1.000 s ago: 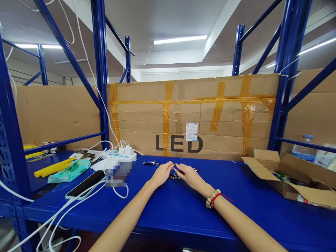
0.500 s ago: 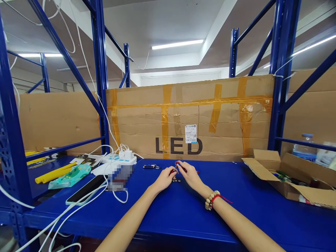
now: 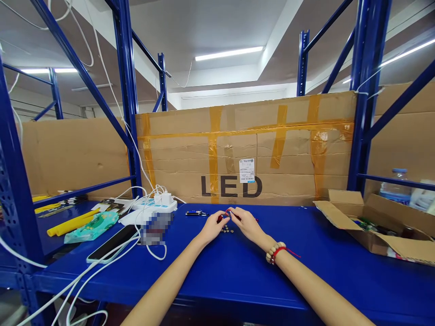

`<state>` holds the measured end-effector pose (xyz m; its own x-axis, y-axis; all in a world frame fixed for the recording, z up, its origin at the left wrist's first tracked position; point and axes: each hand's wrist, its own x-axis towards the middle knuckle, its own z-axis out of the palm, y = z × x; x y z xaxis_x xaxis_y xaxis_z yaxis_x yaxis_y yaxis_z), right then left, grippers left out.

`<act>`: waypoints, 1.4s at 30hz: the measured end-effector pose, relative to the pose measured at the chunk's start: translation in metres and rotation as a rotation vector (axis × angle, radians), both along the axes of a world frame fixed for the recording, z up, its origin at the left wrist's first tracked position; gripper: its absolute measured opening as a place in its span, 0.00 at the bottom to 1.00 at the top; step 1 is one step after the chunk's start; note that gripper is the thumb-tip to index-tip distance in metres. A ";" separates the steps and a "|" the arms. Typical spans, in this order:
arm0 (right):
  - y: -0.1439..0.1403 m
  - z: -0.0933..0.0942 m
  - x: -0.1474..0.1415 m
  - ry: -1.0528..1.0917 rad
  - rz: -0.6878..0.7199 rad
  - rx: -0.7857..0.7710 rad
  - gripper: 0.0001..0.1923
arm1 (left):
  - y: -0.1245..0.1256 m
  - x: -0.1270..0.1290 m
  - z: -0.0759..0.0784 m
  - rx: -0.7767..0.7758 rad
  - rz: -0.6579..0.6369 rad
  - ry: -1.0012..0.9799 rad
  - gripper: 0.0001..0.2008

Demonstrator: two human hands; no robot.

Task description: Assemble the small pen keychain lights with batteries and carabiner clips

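- Desk (image 3: 238, 276): blue metal, set in blue racking; taped cardboard panel (image 3: 244, 149) marked "LED" stands at the rear edge.
- On desk: power strip (image 3: 154, 204), phone (image 3: 110, 243), open carton (image 3: 374, 226).
- Small red part (image 3: 227, 213): too small to detail; held just above the desk, over a cluster of small round pieces (image 3: 227, 230).
- Left hand (image 3: 211, 226) and right hand (image 3: 246, 223): fingers pinched narrowly on the red part.

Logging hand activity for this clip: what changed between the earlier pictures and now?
A second ago both hands lay low over the small round pieces on the blue shelf. Since then the left hand and right hand have lifted a small red item and now pinch it between their fingertips. The pieces, phone, power strip and open box stayed put.
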<state>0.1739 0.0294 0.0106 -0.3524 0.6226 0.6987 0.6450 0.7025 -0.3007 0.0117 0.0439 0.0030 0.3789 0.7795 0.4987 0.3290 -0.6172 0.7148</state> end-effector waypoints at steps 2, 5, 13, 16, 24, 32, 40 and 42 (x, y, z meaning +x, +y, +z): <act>-0.002 0.002 -0.005 0.012 0.014 0.007 0.14 | 0.001 0.001 0.001 -0.016 -0.026 -0.005 0.10; -0.005 0.002 -0.007 0.047 0.026 0.006 0.15 | 0.002 0.002 0.002 -0.022 -0.051 -0.006 0.12; 0.000 -0.001 -0.011 0.114 -0.072 -0.036 0.18 | -0.005 0.006 0.000 0.007 -0.054 0.086 0.10; 0.007 0.000 0.000 0.086 -0.181 -0.069 0.17 | -0.005 0.006 0.000 0.021 0.021 0.117 0.09; 0.019 -0.008 0.050 0.002 -0.558 -0.273 0.11 | 0.007 -0.017 0.010 0.104 0.373 0.132 0.11; 0.011 -0.001 0.042 0.113 -0.481 -0.236 0.09 | 0.002 -0.011 0.009 0.140 0.333 0.169 0.09; -0.007 0.008 -0.007 0.214 0.014 -0.341 0.19 | -0.001 -0.006 0.006 0.178 0.278 0.191 0.05; -0.007 0.005 -0.012 0.213 0.047 -0.352 0.17 | 0.000 -0.005 0.005 0.180 0.279 0.208 0.04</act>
<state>0.1623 0.0221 0.0160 -0.2566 0.8232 0.5065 0.5121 0.5603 -0.6511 0.0069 0.0437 0.0076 0.2725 0.7741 0.5715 0.6281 -0.5930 0.5038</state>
